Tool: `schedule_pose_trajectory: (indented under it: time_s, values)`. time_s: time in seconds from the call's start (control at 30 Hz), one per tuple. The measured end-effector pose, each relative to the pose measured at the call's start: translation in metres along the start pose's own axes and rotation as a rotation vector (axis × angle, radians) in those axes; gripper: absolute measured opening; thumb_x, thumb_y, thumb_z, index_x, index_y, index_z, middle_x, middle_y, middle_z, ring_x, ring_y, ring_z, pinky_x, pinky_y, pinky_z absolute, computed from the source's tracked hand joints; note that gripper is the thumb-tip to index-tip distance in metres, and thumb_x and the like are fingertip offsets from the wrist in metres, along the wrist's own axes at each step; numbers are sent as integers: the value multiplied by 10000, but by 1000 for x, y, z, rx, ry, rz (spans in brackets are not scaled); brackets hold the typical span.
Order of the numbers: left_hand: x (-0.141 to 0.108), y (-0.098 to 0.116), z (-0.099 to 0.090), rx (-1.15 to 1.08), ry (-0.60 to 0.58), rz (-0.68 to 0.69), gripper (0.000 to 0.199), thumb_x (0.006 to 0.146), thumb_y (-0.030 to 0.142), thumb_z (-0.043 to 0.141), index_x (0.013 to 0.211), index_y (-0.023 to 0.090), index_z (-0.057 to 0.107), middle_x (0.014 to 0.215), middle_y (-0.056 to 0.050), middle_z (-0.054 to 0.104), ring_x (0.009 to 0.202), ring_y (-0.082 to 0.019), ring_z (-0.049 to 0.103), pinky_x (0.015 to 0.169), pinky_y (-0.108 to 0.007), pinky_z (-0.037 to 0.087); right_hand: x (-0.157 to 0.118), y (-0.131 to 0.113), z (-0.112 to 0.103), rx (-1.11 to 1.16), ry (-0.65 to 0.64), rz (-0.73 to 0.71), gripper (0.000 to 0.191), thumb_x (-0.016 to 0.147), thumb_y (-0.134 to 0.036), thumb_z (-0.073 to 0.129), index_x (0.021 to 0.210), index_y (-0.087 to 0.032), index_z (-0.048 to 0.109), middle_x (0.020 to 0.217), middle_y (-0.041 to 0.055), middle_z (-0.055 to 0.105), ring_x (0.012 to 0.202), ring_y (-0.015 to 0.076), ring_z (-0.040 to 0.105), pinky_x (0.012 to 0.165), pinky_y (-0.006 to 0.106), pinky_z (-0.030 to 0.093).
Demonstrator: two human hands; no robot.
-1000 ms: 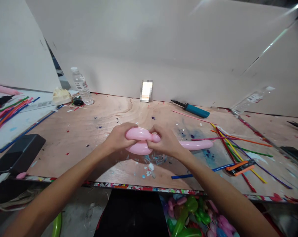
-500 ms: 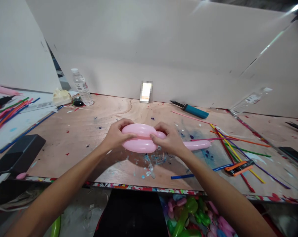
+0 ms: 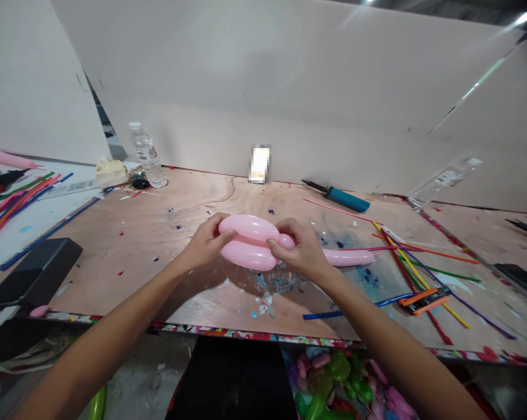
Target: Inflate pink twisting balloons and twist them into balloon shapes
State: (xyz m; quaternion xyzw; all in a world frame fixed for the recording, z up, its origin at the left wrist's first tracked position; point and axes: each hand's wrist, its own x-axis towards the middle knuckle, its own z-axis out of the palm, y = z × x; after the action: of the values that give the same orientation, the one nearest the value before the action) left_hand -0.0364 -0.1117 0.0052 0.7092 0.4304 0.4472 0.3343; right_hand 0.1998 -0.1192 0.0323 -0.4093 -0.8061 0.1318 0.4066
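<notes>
A pink modelling balloon point(image 3: 249, 255) is held above the table between both hands. Two long bubbles lie side by side, with a small round bubble at their right end. From there its thin uninflated-looking tip and tail run out to the right past my wrist. My left hand point(image 3: 211, 239) grips the left end of the long bubbles, thumb across the front. My right hand point(image 3: 296, 245) is closed round the right end, by the small bubble, with its thumb pressed on the joint. The fingers behind the balloon are partly hidden.
A teal hand pump point(image 3: 346, 198) lies toward the back. Uninflated balloons point(image 3: 414, 265) and an orange-black cutter point(image 3: 425, 300) lie at right. Water bottles point(image 3: 147, 154) stand by the panels, a black box point(image 3: 36, 274) at left. Twisted balloons point(image 3: 333, 379) fill the space below the table edge.
The long bubbles have tilted slightly, their left end rising and shifting a little right with my left hand. My right hand keeps its hold almost unmoved.
</notes>
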Motion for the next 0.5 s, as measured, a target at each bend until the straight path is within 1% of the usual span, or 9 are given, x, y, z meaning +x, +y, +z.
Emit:
schedule_pose_trajectory:
  time_s: [0.13,0.3,0.37,0.5]
  values:
    - [-2,-2,1,0,61,19,331,860,415,536,1044,142,568,937,-61,604,841,-180,555,713,-282,440,-2,3,1,-76,-42,19,195,794,-352,606,933,-221,569,870,34,664,766,189,612,688,307,452]
    - [-2,-5,1,21,67,8,351,858,442,531,1033,141,578,928,-61,605,841,-185,555,708,-284,433,-4,10,2,-128,-81,8,210,822,-376,586,958,-219,562,891,43,666,782,205,618,697,321,453]
    - [-1,-6,1,-55,55,-22,371,829,466,563,1008,141,581,913,-56,599,813,-178,552,676,-268,433,-4,10,2,-108,-83,6,195,828,-365,581,955,-218,558,880,39,661,776,199,616,693,317,454]
    - [0,-4,0,-276,-28,-114,441,782,511,604,1020,141,573,892,-51,587,734,-152,541,600,-236,418,-4,8,2,2,-50,-26,152,839,-343,575,923,-216,564,851,26,651,760,177,607,682,296,458]
